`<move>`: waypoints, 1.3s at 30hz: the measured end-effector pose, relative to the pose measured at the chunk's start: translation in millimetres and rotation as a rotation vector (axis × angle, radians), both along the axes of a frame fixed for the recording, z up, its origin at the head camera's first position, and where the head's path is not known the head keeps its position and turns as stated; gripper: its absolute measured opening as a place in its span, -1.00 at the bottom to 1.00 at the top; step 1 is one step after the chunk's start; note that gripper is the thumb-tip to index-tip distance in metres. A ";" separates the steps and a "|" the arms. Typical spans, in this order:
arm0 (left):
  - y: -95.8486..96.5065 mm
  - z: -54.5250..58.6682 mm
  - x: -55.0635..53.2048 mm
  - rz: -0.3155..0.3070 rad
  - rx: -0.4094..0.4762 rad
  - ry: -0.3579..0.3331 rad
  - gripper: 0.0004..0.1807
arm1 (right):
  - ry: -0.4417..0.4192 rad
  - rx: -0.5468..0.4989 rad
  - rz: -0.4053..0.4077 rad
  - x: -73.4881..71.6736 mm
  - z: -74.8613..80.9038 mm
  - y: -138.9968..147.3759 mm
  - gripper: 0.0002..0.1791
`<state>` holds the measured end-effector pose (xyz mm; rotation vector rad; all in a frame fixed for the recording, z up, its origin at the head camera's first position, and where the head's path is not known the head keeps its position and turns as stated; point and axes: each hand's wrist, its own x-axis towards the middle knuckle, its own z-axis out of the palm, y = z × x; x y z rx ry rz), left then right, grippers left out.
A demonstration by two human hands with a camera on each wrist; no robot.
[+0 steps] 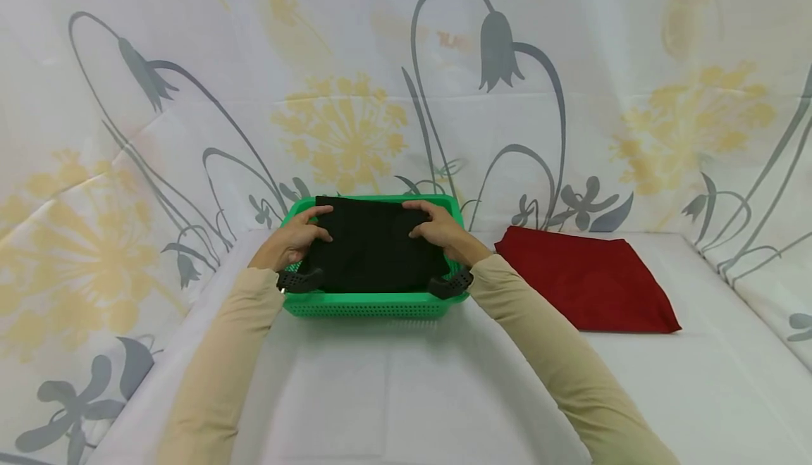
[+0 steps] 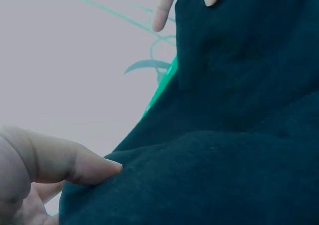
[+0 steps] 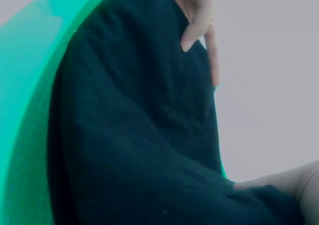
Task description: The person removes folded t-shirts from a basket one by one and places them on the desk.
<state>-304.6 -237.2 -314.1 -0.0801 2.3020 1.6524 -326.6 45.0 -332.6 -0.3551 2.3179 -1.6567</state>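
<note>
A folded black cloth [image 1: 374, 246] lies over the inside of a green plastic basket [image 1: 374, 299] in the head view. At the cloth's left side my left hand [image 1: 294, 238] pinches its edge; the left wrist view has the thumb [image 2: 94, 166] on top of the fabric [image 2: 214, 170] and other fingers behind it. My right hand [image 1: 447, 231] holds the opposite edge, thumb and index finger toward the cloth's far right corner. In the right wrist view, cloth hides part of that hand.
A folded red cloth [image 1: 590, 282] lies flat on the white-covered table [image 1: 380, 394], right of the basket. Behind the table hangs a white curtain [image 1: 355, 42] printed with grey and yellow flowers. Both wrists wear black straps.
</note>
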 end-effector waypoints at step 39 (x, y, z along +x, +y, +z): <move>20.8 24.8 34.0 0.043 0.423 0.110 -0.26 | 0.005 -0.081 0.017 20.6 48.4 33.3 -0.20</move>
